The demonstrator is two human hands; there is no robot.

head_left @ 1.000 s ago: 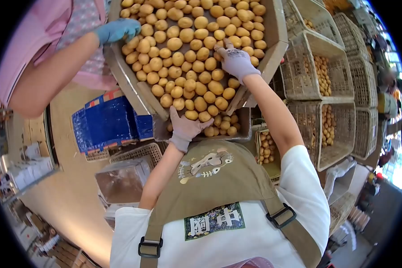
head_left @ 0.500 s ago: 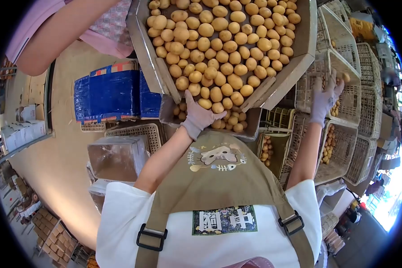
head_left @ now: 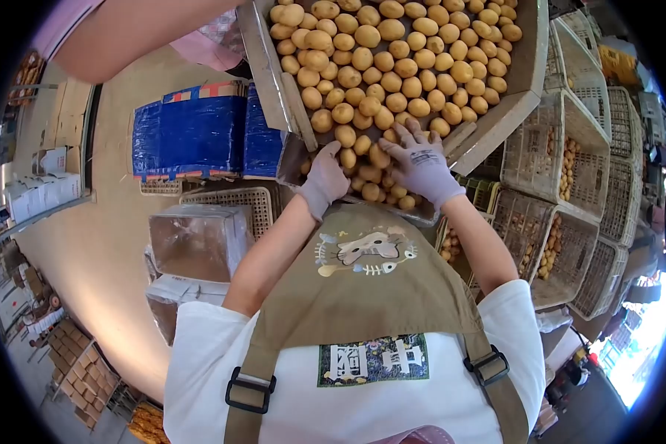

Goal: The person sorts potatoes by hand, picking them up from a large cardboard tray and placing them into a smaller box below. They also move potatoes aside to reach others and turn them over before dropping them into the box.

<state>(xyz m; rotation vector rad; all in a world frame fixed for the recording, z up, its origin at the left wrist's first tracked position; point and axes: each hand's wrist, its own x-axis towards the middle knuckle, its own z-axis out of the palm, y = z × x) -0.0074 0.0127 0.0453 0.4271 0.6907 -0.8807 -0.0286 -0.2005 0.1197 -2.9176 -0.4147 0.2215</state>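
Observation:
Many round yellow-brown potatoes (head_left: 396,66) lie on a wooden-sided tray (head_left: 496,122) that narrows toward my body. My left hand (head_left: 327,180), in a light glove, is at the left of the narrow end beside several potatoes; its thumb and fingers are apart, and nothing shows in its grip. My right hand (head_left: 425,166), also gloved, rests with spread fingers on potatoes at the right of the same opening. Below the opening, a few potatoes look blurred between my hands, above a bin (head_left: 422,216) that holds more potatoes.
Plastic crates (head_left: 529,148), some holding potatoes, stand at the right. Blue-wrapped boxes (head_left: 189,138) and a plastic-covered crate (head_left: 196,246) are at the left. Another person's arm (head_left: 140,33) reaches in at the upper left.
My right hand has moved left from over the crates to the tray's narrow end. Potatoes there have shifted toward the bin. The view has shifted slightly.

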